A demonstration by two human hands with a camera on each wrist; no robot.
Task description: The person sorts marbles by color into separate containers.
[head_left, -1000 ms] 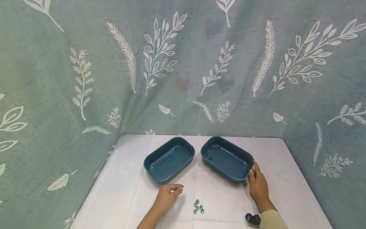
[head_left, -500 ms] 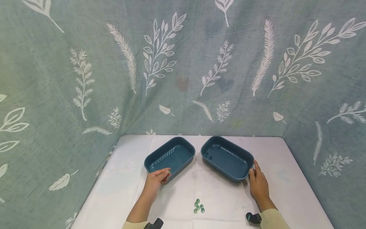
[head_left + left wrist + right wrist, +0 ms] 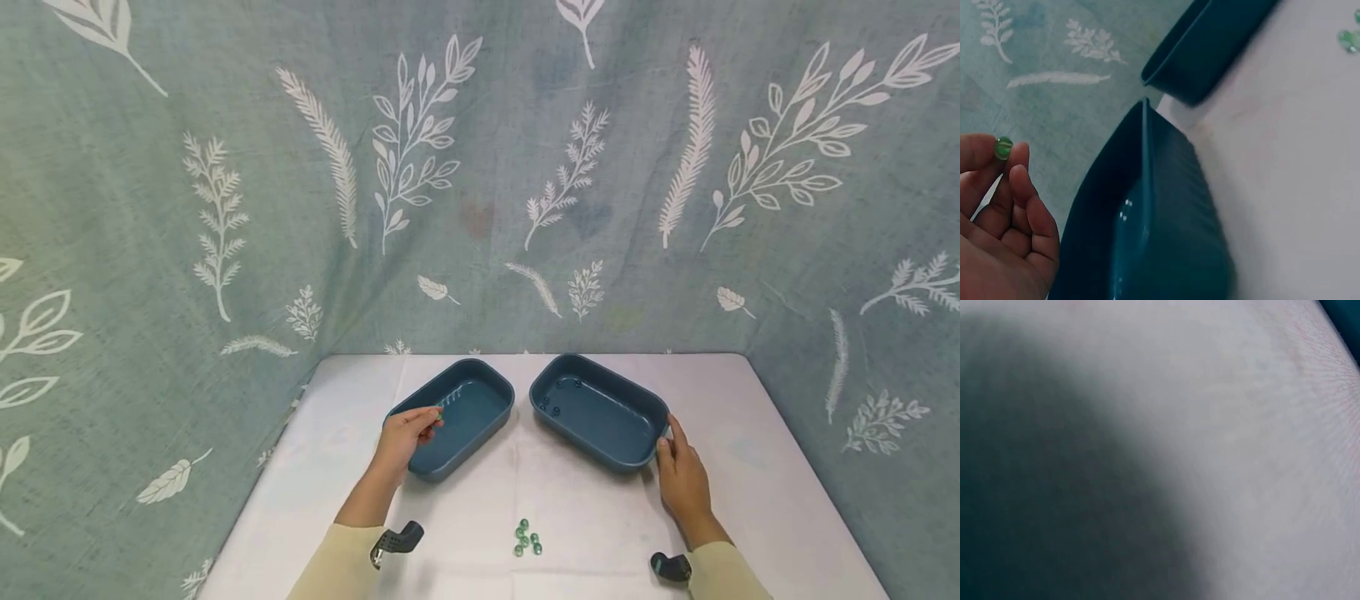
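Narrow gap between left tray (image 3: 472,417) and right tray (image 3: 607,421), widening toward the near side. Room to pass either side of the green marbles (image 3: 524,542), obstacles on the near worktop (image 3: 600,525). Left hand (image 3: 405,437) obstructs left tray's left part; right hand (image 3: 684,479) blocks right tray's outer end. Patterned cloth (image 3: 495,175) closes off the back.

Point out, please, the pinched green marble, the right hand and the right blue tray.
Green marble (image 3: 1003,148): left wrist view, exposed middle.
Right hand (image 3: 684,483): head view, back of the hand.
Right blue tray (image 3: 607,422): head view, bare floor.
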